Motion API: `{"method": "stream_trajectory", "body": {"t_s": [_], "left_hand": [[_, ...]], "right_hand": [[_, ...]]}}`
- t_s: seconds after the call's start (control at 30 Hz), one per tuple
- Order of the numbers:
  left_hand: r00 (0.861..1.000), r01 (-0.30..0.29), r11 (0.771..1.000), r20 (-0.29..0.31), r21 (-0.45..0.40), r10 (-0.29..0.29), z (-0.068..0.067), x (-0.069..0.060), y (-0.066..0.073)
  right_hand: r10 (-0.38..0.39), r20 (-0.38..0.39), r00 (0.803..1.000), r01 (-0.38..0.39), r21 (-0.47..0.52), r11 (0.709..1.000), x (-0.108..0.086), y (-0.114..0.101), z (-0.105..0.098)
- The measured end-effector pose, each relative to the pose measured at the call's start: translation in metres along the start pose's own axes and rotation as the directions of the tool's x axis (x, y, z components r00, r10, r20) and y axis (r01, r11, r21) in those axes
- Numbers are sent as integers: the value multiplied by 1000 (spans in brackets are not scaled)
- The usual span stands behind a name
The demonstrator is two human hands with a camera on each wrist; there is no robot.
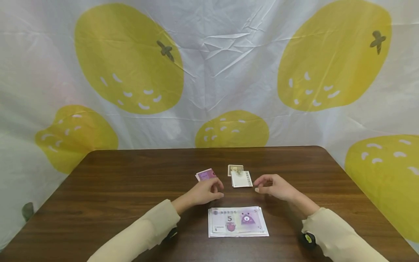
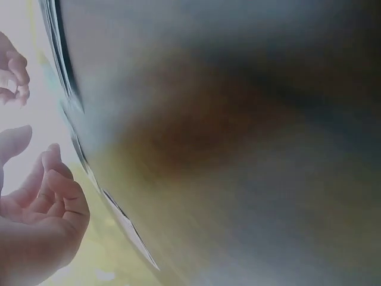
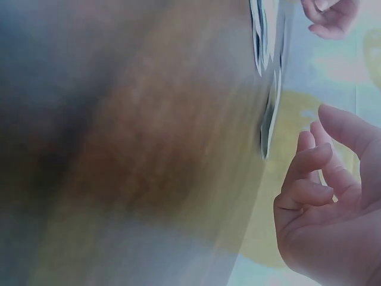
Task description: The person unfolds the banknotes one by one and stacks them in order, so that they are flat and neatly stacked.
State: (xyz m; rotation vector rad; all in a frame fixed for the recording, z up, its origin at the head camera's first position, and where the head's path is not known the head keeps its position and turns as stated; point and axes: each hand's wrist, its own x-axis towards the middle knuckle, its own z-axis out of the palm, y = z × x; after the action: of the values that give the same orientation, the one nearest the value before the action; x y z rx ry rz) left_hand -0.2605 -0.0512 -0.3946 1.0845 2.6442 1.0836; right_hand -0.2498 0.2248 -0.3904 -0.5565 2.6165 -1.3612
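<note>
A stack of purple-and-white notes (image 1: pixel 238 222) marked 5 lies flat near the front of the table. Behind it, my left hand (image 1: pixel 204 192) hovers with loosely bent fingers, thumb apart, beside a small purple-pink stack (image 1: pixel 206 175) that it partly covers. My right hand (image 1: pixel 275 187) is just right of a white stack (image 1: pixel 241 179), fingers bent loosely and holding nothing. The white stack overlaps a brownish stack (image 1: pixel 235 169). Both wrist views show empty hands, the left (image 2: pixel 44 220) and the right (image 3: pixel 327 202), above the tabletop beside edge-on paper stacks.
The dark wooden table (image 1: pixel 131 171) reaches back to a white curtain (image 1: pixel 203 87) with yellow fruit shapes. A dark object (image 1: pixel 27 211) shows past the table's left edge. Wrist-worn black devices sit under both sleeves.
</note>
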Motion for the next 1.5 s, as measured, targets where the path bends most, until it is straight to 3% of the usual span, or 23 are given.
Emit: {"method": "stream_trajectory", "body": {"t_s": [0.43,0.67,1.03,1.23,1.5], "left_hand": [[998,41,999,-50,-16,-41,2,28,-6],[997,61,998,-42,19,-60,2,38,-5],[995,87,994,-64,69,-83,6,52,-5],[994,111,980,-24,167,-109,10,60,-7],[993,100,960,40,260,-114,16,70,-5]], "right_hand": [[52,-75,996,-49,43,998,18,11,-11],[62,-110,992,-55,61,997,27,15,-13],[92,-104,990,-86,65,994,37,19,-11],[107,-67,992,-105,33,994,44,20,-8],[121,-10,993,-122,-43,992,49,17,-5]]}}
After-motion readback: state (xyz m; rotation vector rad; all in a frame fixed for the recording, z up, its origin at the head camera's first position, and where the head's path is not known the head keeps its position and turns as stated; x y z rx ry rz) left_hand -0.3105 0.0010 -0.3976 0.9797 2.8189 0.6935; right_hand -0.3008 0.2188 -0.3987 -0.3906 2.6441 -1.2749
